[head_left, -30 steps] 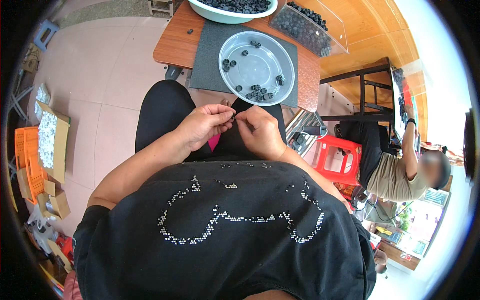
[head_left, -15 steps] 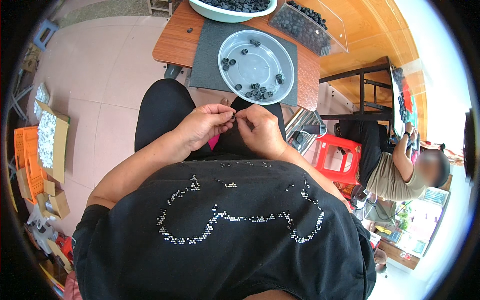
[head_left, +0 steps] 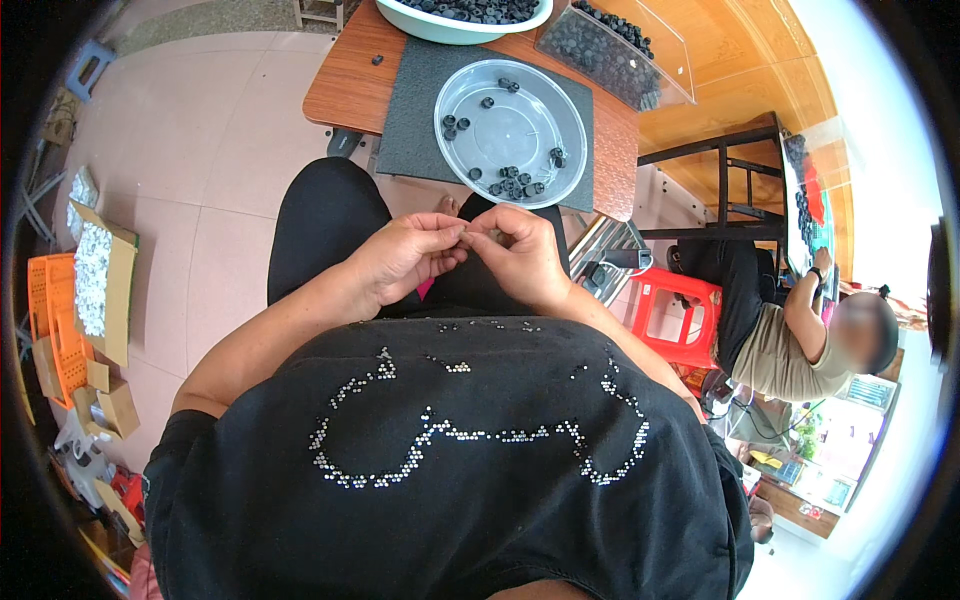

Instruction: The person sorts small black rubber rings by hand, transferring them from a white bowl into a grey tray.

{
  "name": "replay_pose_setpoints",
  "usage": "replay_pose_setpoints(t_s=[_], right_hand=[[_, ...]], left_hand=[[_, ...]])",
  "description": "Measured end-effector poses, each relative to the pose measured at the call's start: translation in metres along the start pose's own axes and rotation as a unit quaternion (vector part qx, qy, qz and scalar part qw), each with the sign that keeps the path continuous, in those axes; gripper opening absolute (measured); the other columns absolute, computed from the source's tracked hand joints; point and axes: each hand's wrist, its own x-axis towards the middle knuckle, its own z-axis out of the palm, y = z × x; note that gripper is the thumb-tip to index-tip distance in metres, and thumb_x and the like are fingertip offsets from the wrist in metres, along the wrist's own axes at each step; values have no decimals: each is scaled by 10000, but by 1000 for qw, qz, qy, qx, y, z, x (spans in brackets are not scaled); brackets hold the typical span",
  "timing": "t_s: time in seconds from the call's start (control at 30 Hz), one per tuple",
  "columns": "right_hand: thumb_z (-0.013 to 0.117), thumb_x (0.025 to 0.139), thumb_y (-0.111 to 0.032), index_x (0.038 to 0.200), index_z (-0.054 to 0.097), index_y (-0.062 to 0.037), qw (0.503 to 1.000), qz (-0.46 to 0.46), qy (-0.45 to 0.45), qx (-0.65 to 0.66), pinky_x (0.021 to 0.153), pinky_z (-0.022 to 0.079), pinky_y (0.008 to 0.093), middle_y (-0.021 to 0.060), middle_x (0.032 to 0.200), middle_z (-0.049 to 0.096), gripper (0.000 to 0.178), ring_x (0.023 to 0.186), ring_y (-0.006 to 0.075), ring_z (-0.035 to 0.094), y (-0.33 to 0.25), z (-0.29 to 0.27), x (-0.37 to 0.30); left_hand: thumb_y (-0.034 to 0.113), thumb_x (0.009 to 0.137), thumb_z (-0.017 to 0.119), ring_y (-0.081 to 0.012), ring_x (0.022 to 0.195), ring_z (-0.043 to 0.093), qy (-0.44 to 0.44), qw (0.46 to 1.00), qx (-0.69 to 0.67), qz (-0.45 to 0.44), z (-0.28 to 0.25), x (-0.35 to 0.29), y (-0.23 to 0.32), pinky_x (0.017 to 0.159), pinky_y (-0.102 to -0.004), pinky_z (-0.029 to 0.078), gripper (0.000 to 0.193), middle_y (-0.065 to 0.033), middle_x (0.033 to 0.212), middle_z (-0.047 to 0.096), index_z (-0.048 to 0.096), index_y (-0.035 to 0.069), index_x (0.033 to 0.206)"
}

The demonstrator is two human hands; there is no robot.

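Above my lap, my left hand (head_left: 412,252) and my right hand (head_left: 518,252) meet fingertip to fingertip, both closed in a pinch. Whatever lies between the fingertips is too small and covered to make out. Just beyond them, a clear round plastic dish (head_left: 450,95) rests on a dark grey mat (head_left: 412,120). Inside the dish sit several small black round parts (head_left: 510,184), most of them grouped at its near side.
On the brown table (head_left: 345,85) stand a pale green basin (head_left: 450,32) and a clear box (head_left: 600,62), both full of black parts. A red stool (head_left: 680,345) and a seated co-worker (head_left: 800,350) are at right. An open carton (head_left: 120,290) stands at left.
My fingertips have shifted slightly and pressed closer together; the small dark piece seen between them before is now hidden. The dish and its parts stay put.
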Motion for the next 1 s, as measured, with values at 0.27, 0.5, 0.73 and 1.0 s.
replay_pose_setpoints(t_s=[0.27, 0.5, 0.73, 1.0], right_hand=[[705, 769, -13, 949, 670, -15, 997, -57, 18, 59, 549, 435, 211, 49, 839, 612, 183, 650, 89, 553, 7, -1, 7], [695, 773, 5, 1011, 668, -10, 992, -84, -3, 98, 599, 472, 215, 83, 928, 620, 240, 735, 106, 585, 19, 6, 7], [675, 786, 18, 918, 658, -3, 987, -113, 23, 109, 613, 483, 219, 83, 905, 638, 134, 738, 99, 589, 10, 7, 6], [655, 779, 34, 874, 653, -7, 993, -78, 54, 65, 602, 484, 240, 76, 809, 633, 103, 669, 104, 583, 12, 5, 4]], left_hand=[[237, 955, 533, -90, 801, 559, -7, 995, -98, -7, 1, 0, 5, 697, -215, 453, 183, -10, 912, 625, 598, 76, 1015], [259, 980, 477, -57, 714, 500, -33, 992, -120, -17, 3, 0, 2, 583, -182, 425, 208, 10, 873, 579, 572, 79, 1022], [224, 991, 433, -84, 796, 541, -22, 996, -84, -12, 7, -5, 0, 683, -213, 469, 216, -13, 956, 575, 556, 69, 1079], [187, 979, 427, -168, 1097, 517, -30, 991, -125, 35, 11, -1, 5, 972, -311, 434, 281, -89, 1184, 540, 529, -5, 1158]])
